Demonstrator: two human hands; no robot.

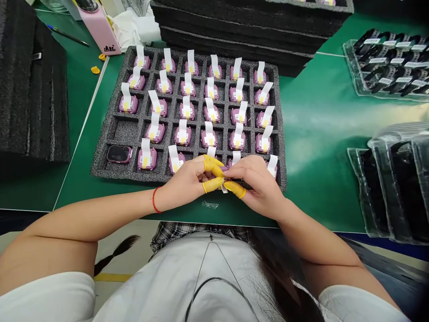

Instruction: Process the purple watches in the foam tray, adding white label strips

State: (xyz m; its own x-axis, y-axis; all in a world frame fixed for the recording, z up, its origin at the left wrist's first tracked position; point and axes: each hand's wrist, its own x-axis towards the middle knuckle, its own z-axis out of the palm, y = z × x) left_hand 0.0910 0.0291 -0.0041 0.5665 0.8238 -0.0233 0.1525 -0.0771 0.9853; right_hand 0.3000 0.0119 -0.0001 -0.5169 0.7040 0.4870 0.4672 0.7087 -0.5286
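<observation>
My left hand [189, 181] and my right hand [258, 183] meet at the near edge of a black foam tray [115, 129]. Both wear yellow finger cots. Their fingers pinch together on a small purple watch body [224, 169], mostly hidden between them, with a bit of white tab showing below. The tray's cells hold several purple watch bodies [182, 135], each with a white paper tab standing up. One watch body [119, 154] at the near left lies screen up without a tab. A small clear film scrap [210, 205] lies on the green mat just below my hands.
Stacked black foam trays [248, 27] sit behind the tray, more foam [30, 89] at the left. Clear trays of black straps [389, 62] are at the far right, bagged black parts [395, 188] at the near right. A pink box [100, 27] and a pen [67, 35] lie at the far left.
</observation>
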